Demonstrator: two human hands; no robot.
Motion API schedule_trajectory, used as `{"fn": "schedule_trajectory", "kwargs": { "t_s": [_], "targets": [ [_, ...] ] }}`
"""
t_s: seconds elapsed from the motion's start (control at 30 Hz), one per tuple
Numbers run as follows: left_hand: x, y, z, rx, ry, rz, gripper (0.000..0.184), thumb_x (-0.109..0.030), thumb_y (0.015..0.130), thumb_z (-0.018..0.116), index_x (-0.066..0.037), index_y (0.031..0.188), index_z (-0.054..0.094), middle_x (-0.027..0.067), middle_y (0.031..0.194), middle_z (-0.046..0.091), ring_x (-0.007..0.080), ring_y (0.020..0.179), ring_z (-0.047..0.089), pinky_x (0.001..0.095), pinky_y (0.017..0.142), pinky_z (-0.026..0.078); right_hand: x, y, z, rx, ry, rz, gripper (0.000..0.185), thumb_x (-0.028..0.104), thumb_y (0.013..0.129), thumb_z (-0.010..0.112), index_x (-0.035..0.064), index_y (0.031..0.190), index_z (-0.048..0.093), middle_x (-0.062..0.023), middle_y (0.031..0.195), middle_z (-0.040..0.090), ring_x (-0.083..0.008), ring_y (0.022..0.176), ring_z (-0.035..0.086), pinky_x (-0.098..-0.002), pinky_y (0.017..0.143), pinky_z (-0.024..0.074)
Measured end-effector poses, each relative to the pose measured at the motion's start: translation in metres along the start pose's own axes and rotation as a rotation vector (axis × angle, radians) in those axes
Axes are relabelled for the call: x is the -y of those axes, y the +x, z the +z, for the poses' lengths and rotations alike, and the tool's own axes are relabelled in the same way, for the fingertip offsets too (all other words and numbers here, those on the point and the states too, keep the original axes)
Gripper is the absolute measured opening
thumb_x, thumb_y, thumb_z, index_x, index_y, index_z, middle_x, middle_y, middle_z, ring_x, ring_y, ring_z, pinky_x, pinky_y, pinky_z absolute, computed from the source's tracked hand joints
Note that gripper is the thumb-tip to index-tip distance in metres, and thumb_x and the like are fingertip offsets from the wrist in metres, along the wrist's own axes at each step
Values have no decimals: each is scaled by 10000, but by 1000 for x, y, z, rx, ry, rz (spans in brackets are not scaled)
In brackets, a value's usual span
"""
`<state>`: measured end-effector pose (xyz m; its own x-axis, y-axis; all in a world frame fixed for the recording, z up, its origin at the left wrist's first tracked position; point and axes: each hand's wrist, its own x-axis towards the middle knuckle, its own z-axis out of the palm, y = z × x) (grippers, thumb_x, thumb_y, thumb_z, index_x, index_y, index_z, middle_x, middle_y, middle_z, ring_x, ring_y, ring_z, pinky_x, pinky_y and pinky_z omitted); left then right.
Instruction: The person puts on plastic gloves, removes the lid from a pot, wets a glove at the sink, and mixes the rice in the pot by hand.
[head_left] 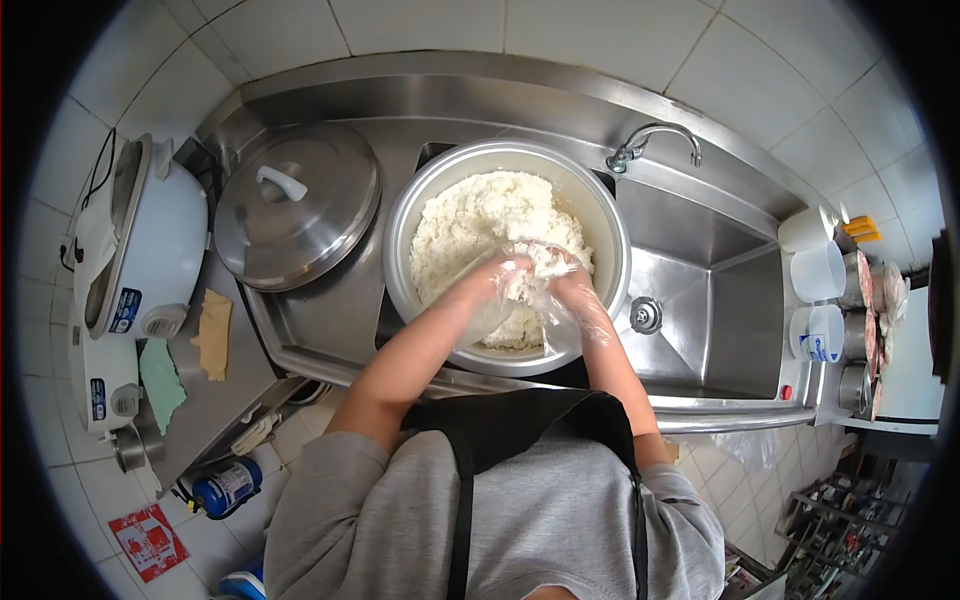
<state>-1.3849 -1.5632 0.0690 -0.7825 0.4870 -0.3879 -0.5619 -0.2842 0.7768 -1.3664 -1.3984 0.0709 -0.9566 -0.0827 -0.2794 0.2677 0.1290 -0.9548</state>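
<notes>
A large round metal pot [397,230] stands on the steel counter, filled with white rice [475,215]. Both hands wear clear plastic gloves and are inside the pot. My left hand [508,275] is in the rice near the middle, its fingers curled round a clump. My right hand [565,280] is just to its right, also closed on rice. Some white grains cling to the gloves. The fingertips of both hands are partly hidden by rice and plastic.
A steel lid [300,225] with a white handle lies left of the pot. To the right are a sink [690,300] and tap [655,135]. Rice cookers [165,240] stand at far left, white containers [815,270] at far right.
</notes>
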Motion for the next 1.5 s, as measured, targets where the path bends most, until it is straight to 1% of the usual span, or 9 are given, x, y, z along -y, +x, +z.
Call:
{"fn": "schedule_trajectory", "kwargs": {
  "t_s": [0.23, 0.43, 0.53, 0.67, 0.77, 1.1, 1.17, 1.33, 1.5],
  "targets": [
    [45, 52, -24, -179, 935, 192, 285, -152, 798, 564, -24, 1052, 565, 90, 853, 622, 168, 680, 589, 310, 614, 497, -34, 23, -12, -138, -68, 6, 385, 12, 727, 560, -3, 1112, 540, -117, 999, 604, -183, 932, 559, -287, 823, 433],
    [40, 62, -7, -396, 819, 182, 214, -144, 819, 522, -6, 963, 600, 154, 826, 634, 212, 661, 601, 348, 668, 493, -38, 35, -18, -167, -100, -183, 401, 72, 729, 567, -26, 1115, 529, -157, 1036, 598, -231, 989, 554, -312, 854, 420],
    [32, 59, -8, -458, 1123, 629, 221, -164, 827, 509, -1, 944, 602, 172, 820, 631, 238, 621, 594, 376, 670, 490, -27, 39, -25, -164, -196, -62, 433, 136, 721, 598, -28, 1116, 528, -175, 1048, 596, -260, 1007, 555, -319, 862, 418],
    [8, 67, -12, -526, 1004, 70, 570, -514, 773, 563, 53, 790, 624, 218, 772, 625, 294, 763, 614, 376, 706, 468, -20, 36, -23, -161, -194, -132, 507, 234, 696, 652, -37, 1108, 534, -191, 1039, 602, -282, 1000, 565, -330, 858, 423],
    [-7, 61, -12, -405, 907, 31, 880, -724, 708, 443, 117, 919, 587, 306, 804, 592, 376, 865, 587, 397, 761, 452, -4, 24, -23, -67, -366, -44, 459, 224, 710, 671, -22, 1081, 562, -131, 1011, 621, -217, 947, 582, -323, 826, 438],
    [-5, 86, -45, -254, 1472, 314, 673, -575, 784, 489, 21, 1083, 577, 250, 1152, 521, 336, 1186, 405, 365, 1014, 286, -33, 1, -26, 114, -1148, -193, 777, 491, 594, 731, -40, 1125, 527, -207, 1038, 598, -324, 969, 570, -332, 823, 442],
    [-9, 75, -43, -164, 1379, 102, 625, -524, 758, 571, -41, 1153, 539, 233, 1187, 500, 333, 1149, 445, 373, 978, 336, -28, 2, -20, 365, -1026, 74, 834, 476, 565, 762, -50, 1157, 500, -195, 1056, 595, -307, 982, 569, -324, 836, 438],
    [33, 47, -42, -219, 1143, -6, 701, -569, 745, 584, -125, 1268, 442, 188, 1227, 490, 299, 1126, 473, 348, 948, 372, -87, 29, -3, 86, -357, 263, 1100, 408, 517, 825, -60, 1325, 244, -209, 1133, 544, -272, 1053, 534, -296, 906, 400],
    [52, 31, -39, -208, -6, -178, 744, -598, 766, 544, -137, 1322, 368, 144, 1320, 396, 292, 1128, 461, 401, 935, 379, -59, 21, 25, 48, -320, 146, 1219, 398, 513, 835, -81, 1353, 93, -246, 1228, 453, -278, 1126, 474, -299, 935, 380]
  ]
}}
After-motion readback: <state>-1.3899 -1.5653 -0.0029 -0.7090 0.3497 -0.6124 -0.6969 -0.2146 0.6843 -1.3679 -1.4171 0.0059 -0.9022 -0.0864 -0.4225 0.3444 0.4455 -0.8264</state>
